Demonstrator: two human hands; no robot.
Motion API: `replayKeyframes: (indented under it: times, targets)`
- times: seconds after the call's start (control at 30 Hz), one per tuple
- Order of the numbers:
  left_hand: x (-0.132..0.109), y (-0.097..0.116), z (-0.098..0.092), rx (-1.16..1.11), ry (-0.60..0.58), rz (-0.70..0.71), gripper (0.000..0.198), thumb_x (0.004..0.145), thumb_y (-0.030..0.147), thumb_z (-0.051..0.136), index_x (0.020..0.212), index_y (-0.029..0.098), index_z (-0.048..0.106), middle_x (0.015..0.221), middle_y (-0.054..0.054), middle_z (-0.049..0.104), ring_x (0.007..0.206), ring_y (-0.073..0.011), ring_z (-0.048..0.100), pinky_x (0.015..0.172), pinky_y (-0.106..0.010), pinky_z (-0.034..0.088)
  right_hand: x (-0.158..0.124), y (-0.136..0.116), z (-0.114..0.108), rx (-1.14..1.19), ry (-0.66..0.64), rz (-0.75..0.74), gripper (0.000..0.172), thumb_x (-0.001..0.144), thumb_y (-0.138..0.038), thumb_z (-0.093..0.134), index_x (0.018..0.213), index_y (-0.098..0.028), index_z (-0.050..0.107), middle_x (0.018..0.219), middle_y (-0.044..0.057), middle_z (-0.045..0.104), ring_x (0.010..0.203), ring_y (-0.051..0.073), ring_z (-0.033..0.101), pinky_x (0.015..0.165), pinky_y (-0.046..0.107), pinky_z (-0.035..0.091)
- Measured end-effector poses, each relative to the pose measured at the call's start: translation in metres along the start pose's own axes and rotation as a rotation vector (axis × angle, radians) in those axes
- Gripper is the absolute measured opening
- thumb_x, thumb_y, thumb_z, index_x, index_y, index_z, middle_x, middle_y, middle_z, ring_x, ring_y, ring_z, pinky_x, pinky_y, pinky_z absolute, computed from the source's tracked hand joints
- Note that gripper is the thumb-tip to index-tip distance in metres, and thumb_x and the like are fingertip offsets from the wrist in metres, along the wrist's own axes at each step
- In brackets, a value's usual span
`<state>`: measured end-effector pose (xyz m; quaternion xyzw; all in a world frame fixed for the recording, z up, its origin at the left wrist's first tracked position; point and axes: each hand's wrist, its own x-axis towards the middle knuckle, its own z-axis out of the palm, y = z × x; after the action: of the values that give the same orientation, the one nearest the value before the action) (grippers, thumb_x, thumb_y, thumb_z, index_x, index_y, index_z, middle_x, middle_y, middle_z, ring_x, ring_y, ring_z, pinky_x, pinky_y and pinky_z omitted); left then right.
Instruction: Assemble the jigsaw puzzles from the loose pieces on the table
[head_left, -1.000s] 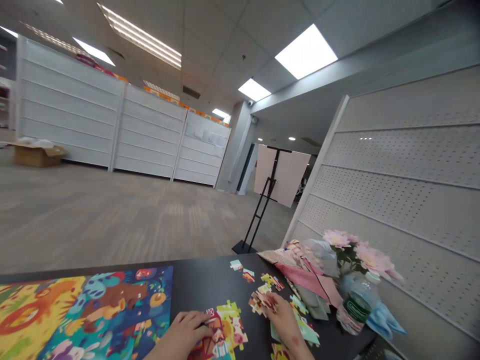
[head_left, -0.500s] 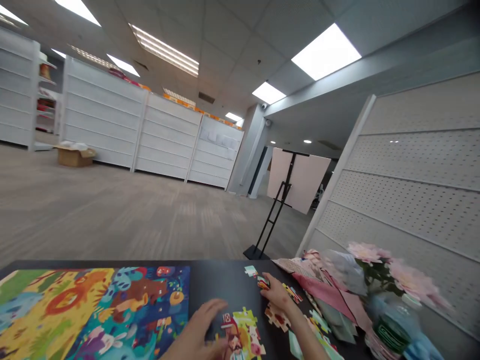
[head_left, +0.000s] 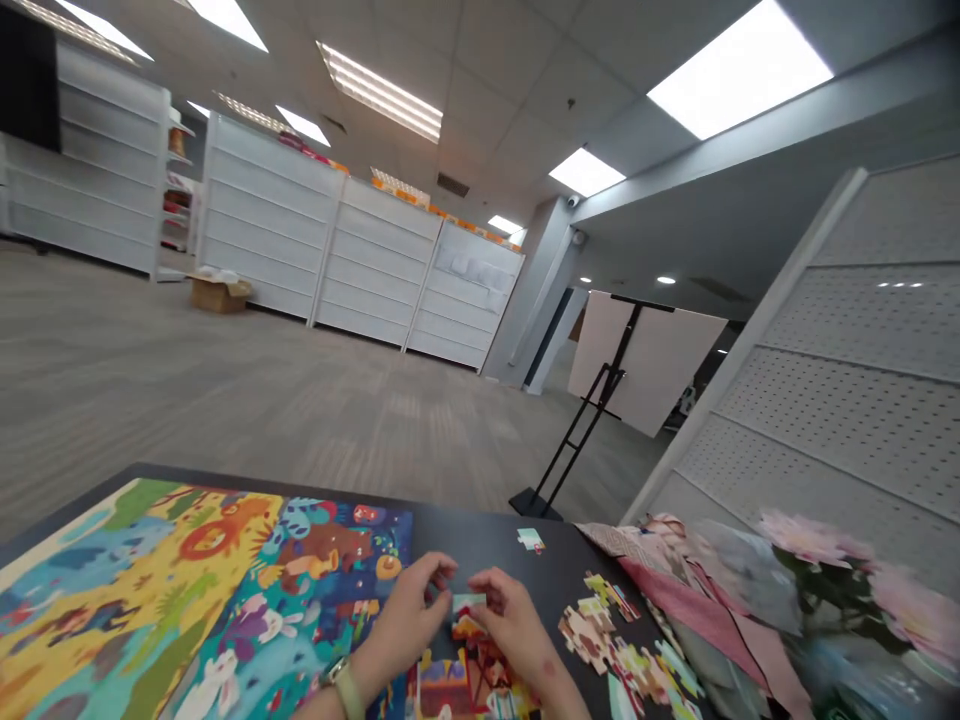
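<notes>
THINGS
Left hand [head_left: 405, 622]: at the near edge of the black worktop [head_left: 480, 545], a wristwatch [head_left: 337, 685] with pale strap on the wrist.
Right hand [head_left: 517, 622]: just beside the left, knuckles raised.
Grip: both hands curved inward, fingertips pinching a pale teal jigsaw piece [head_left: 469, 602] from either side.
Piece position: held between the hands, directly above a part-built jigsaw patch [head_left: 472, 680], near centre.
Step in hand: single piece held over the patch.
Loose jigsaw pieces [head_left: 589, 635]: scattered right of the hands.
Lone jigsaw piece [head_left: 530, 540]: far side, apart from the rest.
Writing: none legible.

REST
Left: large jungle-animal puzzle picture [head_left: 202, 590], lion and rabbit shown.
Right: pink wrapping paper [head_left: 675, 580], pink flowers [head_left: 817, 540].
Beyond: black easel [head_left: 600, 400], cardboard box [head_left: 219, 295], white shelving units [head_left: 375, 250].
</notes>
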<state>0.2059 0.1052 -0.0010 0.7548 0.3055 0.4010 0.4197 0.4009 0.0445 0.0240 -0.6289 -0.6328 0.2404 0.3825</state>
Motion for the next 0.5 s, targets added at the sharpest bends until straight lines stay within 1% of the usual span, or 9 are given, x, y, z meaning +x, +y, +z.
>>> replayKeyframes:
  times: [0.1, 0.17, 0.23, 0.3, 0.43, 0.5]
  targets:
    - [-0.005, 0.002, 0.001, 0.092, -0.071, 0.009, 0.043, 0.075, 0.016, 0.060, 0.116, 0.024, 0.062, 0.112, -0.005, 0.069, 0.101, -0.0241, 0.064, 0.089, -0.034, 0.051, -0.002, -0.004, 0.007, 0.050, 0.029, -0.036, 0.019, 0.073, -0.019, 0.070, 0.092, -0.019, 0.075, 0.087, 0.002, 0.072, 0.078, 0.018, 0.062, 0.075, 0.027, 0.048]
    - [-0.007, 0.001, 0.003, 0.146, -0.116, 0.018, 0.046, 0.074, 0.015, 0.064, 0.119, 0.026, 0.063, 0.116, -0.004, 0.069, 0.106, -0.0249, 0.063, 0.095, -0.035, 0.048, -0.002, -0.001, 0.007, 0.090, 0.051, -0.025, 0.015, 0.074, -0.021, 0.071, 0.088, -0.019, 0.074, 0.083, 0.002, 0.072, 0.075, 0.018, 0.062, 0.073, 0.027, 0.048]
    - [-0.008, -0.001, 0.004, 0.189, -0.152, 0.024, 0.042, 0.078, 0.015, 0.064, 0.118, 0.027, 0.065, 0.116, -0.003, 0.070, 0.108, -0.0249, 0.063, 0.098, -0.034, 0.046, -0.003, 0.004, 0.009, 0.125, 0.066, -0.009, 0.014, 0.075, -0.028, 0.072, 0.085, -0.018, 0.072, 0.075, 0.001, 0.070, 0.069, 0.018, 0.062, 0.067, 0.027, 0.048]
    - [-0.009, -0.003, 0.005, 0.225, -0.176, 0.021, 0.038, 0.082, 0.015, 0.062, 0.118, 0.027, 0.066, 0.115, -0.003, 0.071, 0.108, -0.0240, 0.063, 0.098, -0.033, 0.046, -0.003, 0.010, 0.011, 0.145, 0.081, -0.009, 0.018, 0.081, -0.036, 0.069, 0.084, -0.018, 0.070, 0.074, 0.002, 0.070, 0.068, 0.019, 0.064, 0.065, 0.028, 0.049]
    - [-0.011, -0.001, 0.003, 0.303, -0.183, 0.015, 0.041, 0.084, 0.013, 0.060, 0.123, 0.027, 0.063, 0.121, -0.003, 0.069, 0.111, -0.0230, 0.062, 0.098, -0.032, 0.046, -0.002, 0.018, 0.010, 0.152, 0.166, -0.038, 0.030, 0.094, -0.043, 0.052, 0.094, -0.020, 0.071, 0.090, 0.008, 0.074, 0.085, 0.023, 0.069, 0.079, 0.032, 0.052]
    - [-0.011, 0.001, 0.002, 0.354, -0.174, 0.019, 0.041, 0.085, 0.013, 0.060, 0.124, 0.026, 0.063, 0.120, -0.004, 0.069, 0.113, -0.0243, 0.061, 0.098, -0.034, 0.047, -0.001, 0.023, 0.006, 0.135, 0.225, -0.031, 0.033, 0.096, -0.044, 0.049, 0.098, -0.019, 0.070, 0.091, 0.009, 0.075, 0.085, 0.024, 0.069, 0.080, 0.034, 0.052]
